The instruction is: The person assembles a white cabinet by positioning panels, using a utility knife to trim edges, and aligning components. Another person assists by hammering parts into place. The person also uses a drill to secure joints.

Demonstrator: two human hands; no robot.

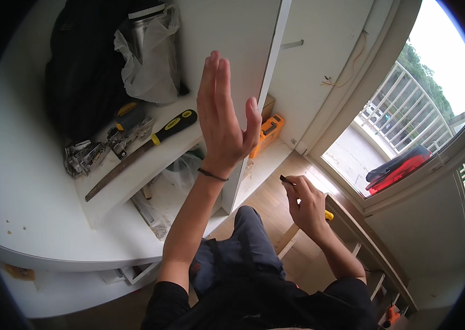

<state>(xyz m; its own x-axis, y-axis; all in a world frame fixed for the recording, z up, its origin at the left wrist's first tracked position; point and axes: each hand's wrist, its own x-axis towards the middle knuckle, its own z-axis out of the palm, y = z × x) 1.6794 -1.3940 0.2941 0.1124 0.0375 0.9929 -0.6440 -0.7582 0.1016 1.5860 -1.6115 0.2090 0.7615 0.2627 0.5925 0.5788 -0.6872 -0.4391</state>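
My left hand [222, 113] is raised in front of the white cabinet's upright panel, palm flat and fingers stretched, holding nothing. A dark band circles that wrist. Lower and to the right, my right hand [308, 206] is closed around a slim tool [283, 179] with a dark, flat tip; a yellow end shows behind the hand, and the middle is hidden by the fingers. On the shelf left of my left hand lies a handsaw [174, 126] with a black and yellow handle and a narrow blade. Beside it are several metal cabinet hinges [85, 157] and a black and yellow tape measure [127, 116].
A black bag [81, 66] and a metal bottle in a plastic bag [152, 60] stand on the shelf. The panel edge [272, 55] rises beside my left hand. An orange case [270, 133] sits behind it. A wooden frame [364, 234] lies at right, near a glass door.
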